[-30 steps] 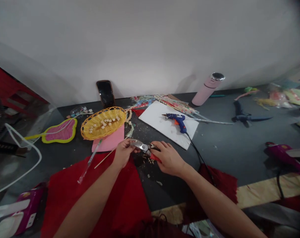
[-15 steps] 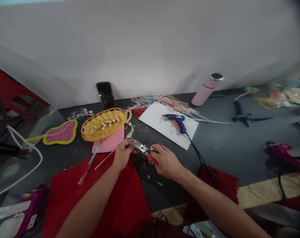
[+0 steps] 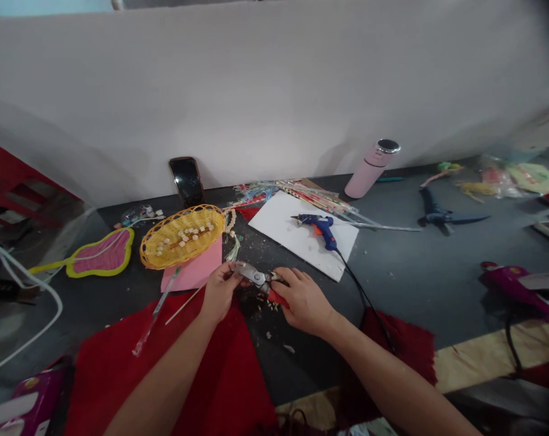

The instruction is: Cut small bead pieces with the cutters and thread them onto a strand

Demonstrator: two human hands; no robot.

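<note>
My right hand (image 3: 304,300) is closed round the red handles of a pair of pruning shears (image 3: 257,278), whose metal blades point left. My left hand (image 3: 220,292) is pinched near the blade tips. A thin wooden stick (image 3: 183,306) runs out from under that hand toward the lower left, and its other end is hidden by the fingers and blades. Small pale cut bits (image 3: 272,306) are scattered on the dark table below the shears. Left of my hands stands a yellow woven basket (image 3: 183,236) with several small pale pieces in it.
A blue glue gun (image 3: 318,227) rests on a white board (image 3: 283,224), its cord trailing to the front. Behind are a pink flask (image 3: 369,172), a leaning phone (image 3: 186,181) and thin coloured strips (image 3: 315,198). Red cloth (image 3: 178,375) covers the front left.
The whole view has shifted slightly, so the table things appear a little lower and further left. My hands keep nearly the same hold on the shears and stick.
</note>
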